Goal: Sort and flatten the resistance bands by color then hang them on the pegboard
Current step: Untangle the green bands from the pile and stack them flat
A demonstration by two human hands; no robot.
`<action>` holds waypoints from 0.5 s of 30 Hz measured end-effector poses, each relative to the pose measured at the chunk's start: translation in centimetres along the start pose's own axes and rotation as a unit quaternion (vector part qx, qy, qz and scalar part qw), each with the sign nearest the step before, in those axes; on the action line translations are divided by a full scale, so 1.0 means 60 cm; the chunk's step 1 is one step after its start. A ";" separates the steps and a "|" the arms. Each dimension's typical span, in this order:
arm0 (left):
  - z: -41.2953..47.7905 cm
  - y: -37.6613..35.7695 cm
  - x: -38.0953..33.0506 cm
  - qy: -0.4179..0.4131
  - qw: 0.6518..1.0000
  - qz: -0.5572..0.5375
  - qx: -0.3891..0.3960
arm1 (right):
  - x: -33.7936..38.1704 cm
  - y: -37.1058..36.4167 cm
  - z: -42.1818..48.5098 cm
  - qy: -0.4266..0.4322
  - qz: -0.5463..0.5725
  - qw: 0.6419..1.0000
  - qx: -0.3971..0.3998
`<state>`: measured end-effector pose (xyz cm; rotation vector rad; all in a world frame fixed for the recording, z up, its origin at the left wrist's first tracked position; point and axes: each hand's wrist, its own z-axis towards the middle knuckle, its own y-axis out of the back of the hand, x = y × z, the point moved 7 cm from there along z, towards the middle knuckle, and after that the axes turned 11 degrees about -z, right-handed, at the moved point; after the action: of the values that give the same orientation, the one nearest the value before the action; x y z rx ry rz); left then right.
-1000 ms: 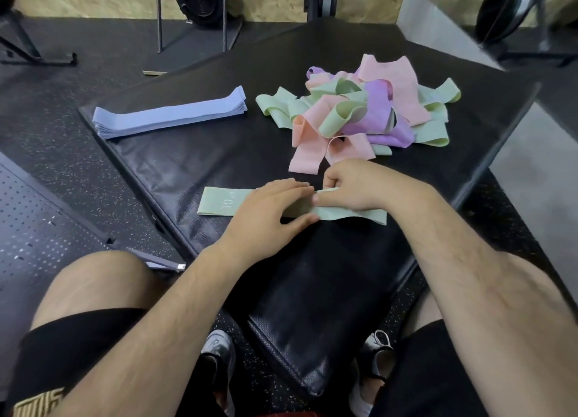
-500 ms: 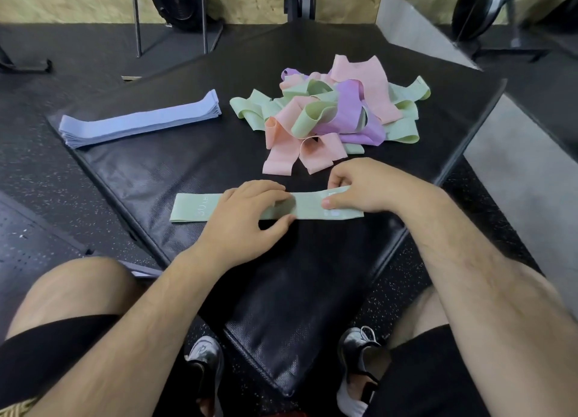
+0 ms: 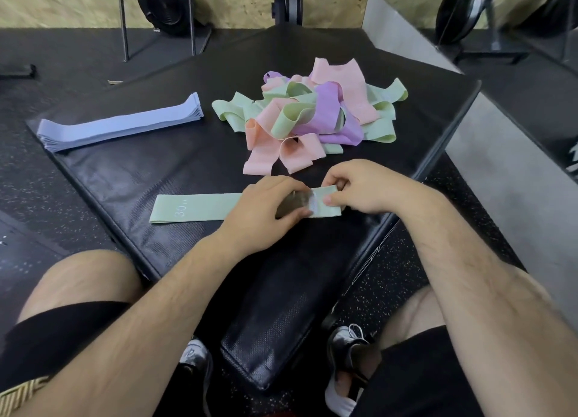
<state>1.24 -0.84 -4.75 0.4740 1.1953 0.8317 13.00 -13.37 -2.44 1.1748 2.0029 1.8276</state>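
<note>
A: Target, and where?
B: One green band, printed "30". Lies lengthwise across the near part of the black mat. Left end free and flat, right end close to the mat's right edge.

A: State of left hand?
B: Sits over the band's middle, fingers arched across it, thumb tip against the near edge. Pinches the band across its width (shadow under the palm, so far fingertip contact is hard to confirm).

A: State of right hand?
B: Grips the band's right end. Thumb pressed on top, fingers curled round the far edge, end lifted a little off the mat. Closed tight on fabric, nothing else held.

A: Gap between hands?
B: Just beside each other, with a short strip of band and a pale patch showing between.

A: Other bands?
B: Flattened blue stack, edges aligned, at the far left of the mat, well apart from the green band. Then tangled pile of pink, green and purple loops at the far right. Nearest pink loops just beyond the hands.

A: Rest?
B: Bare knees, black shorts, shoes on speckled floor below the mat.
</note>
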 end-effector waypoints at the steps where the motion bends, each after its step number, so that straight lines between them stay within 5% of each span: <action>1: 0.000 -0.001 0.000 -0.001 1.000 0.002 0.000 | -0.002 0.000 -0.003 0.002 0.005 1.000 -0.005; 15: -0.007 -0.007 -0.019 0.003 0.999 0.036 -0.010 | -0.001 -0.005 -0.041 0.035 -0.013 0.997 -0.062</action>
<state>0.83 -2.05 -4.49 0.5009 1.1803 0.9067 11.38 -15.26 -2.20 1.0593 1.9005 1.9742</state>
